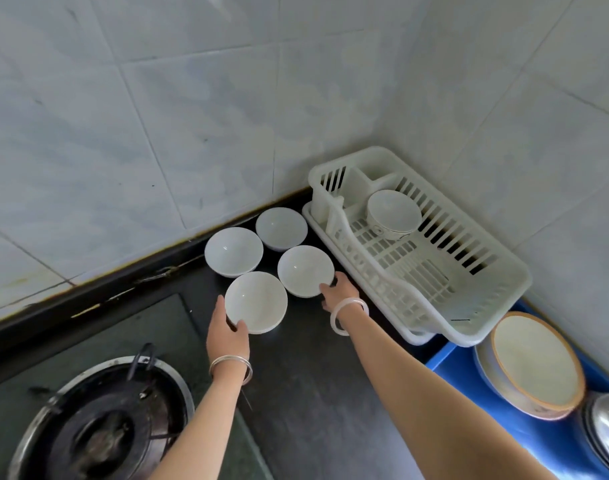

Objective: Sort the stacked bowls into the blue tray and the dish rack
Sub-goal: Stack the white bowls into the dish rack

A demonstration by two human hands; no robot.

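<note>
Bowls: four white ones sit upright on the dark counter [313, 375] in a loose cluster by the tiled wall [157, 116], between the gas burner [102, 424] and the dish rack [434, 271]. The near-left bowl [256, 302] is held by the left hand [226, 332], whose thumb curls over the near rim while the fingers wrap the left side; the hand is partly closed around it. The near-right bowl [305, 270] is touched by the right hand [339, 289] at its right edge, fingers bent loosely against the rim and side. Whether that hand has a firm hold on it cannot be told. The two far bowls, one at far left [233, 251] and one at far right [281, 228], stand untouched close to the wall, each just beside its neighbours.

A fifth bowl [393, 213], with a dark pattern on its outer wall, rests tilted in the rack near its cutlery compartment. The rack stands in the corner on a white drip tray, just right of the cluster.

The blue tray [524, 441] lies at lower right, touching the rack's near end, and holds a stack of brown-rimmed plates [535, 365] and a metal lid [607, 427]. Each wrist wears a bangle: silver on the left [231, 367], pale on the right [348, 313].
</note>
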